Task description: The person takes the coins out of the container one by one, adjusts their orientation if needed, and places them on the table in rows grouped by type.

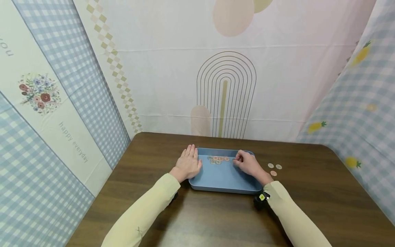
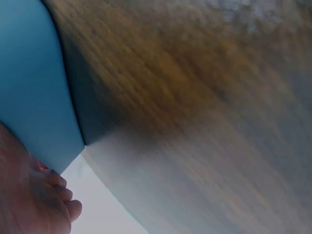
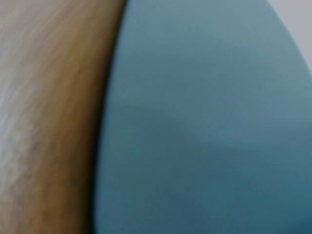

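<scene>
I note the left hand [image 1: 188, 164] lying flat, fingers straight, against the blue tray [image 1: 222, 178] edge, apparently steadying it. The right hand [image 1: 247, 164] hovers curled near the coins [image 1: 217, 159]; I cannot tell whether it pinches one.

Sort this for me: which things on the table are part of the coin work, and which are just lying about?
In the job:
blue tray
cluster of coins in the tray
three loose coins on the table
left hand, flat at the tray's left edge
right hand, fingers curled over the tray

Just there:
wooden table
patterned cloth backdrop
</scene>
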